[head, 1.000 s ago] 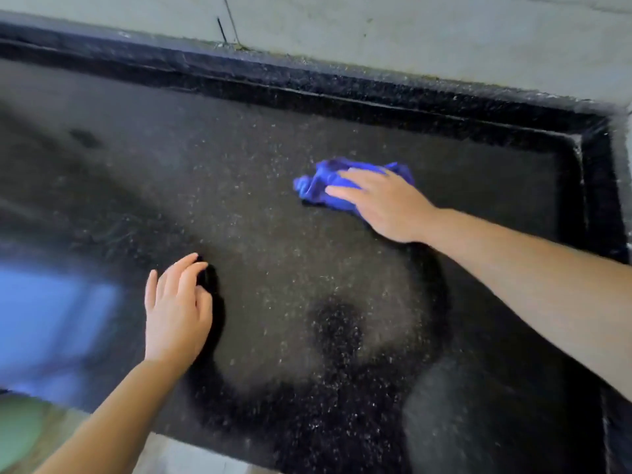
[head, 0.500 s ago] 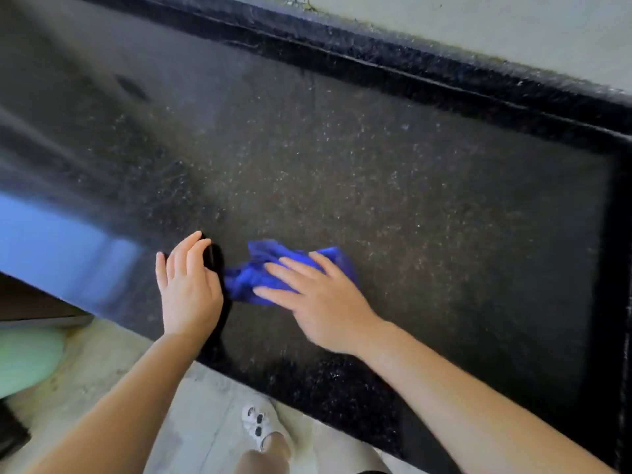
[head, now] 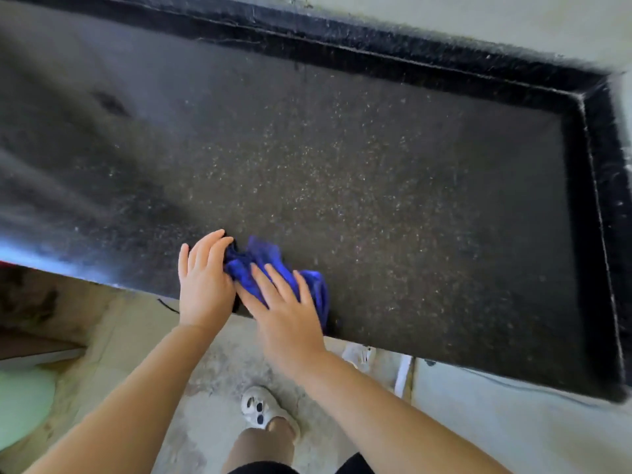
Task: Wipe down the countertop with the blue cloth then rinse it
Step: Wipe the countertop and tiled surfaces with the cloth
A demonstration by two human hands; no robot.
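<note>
black countertop (head: 393, 186) flecked with fine pale speckles, its raised rim (head: 444, 68) a deeper glossy black. vivid royal-blue cloth (head: 254, 265). pale grey-beige wall (head: 513, 18). mottled grey-beige floor (head: 219, 364). white shoe (head: 260, 407) with dark round holes. pale mint-green object (head: 20, 401) at lower left.

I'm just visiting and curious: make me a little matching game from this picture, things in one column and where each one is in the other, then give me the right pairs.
Things:
1. blue cloth
2. left hand
3. right hand
4. white shoe

Places:
A. on the floor below the countertop
B. flat on top of the cloth, fingers spread
C. bunched at the countertop's near edge
D. at the cloth's left end, over the near edge

Pairs: 1-C, 2-D, 3-B, 4-A
</note>
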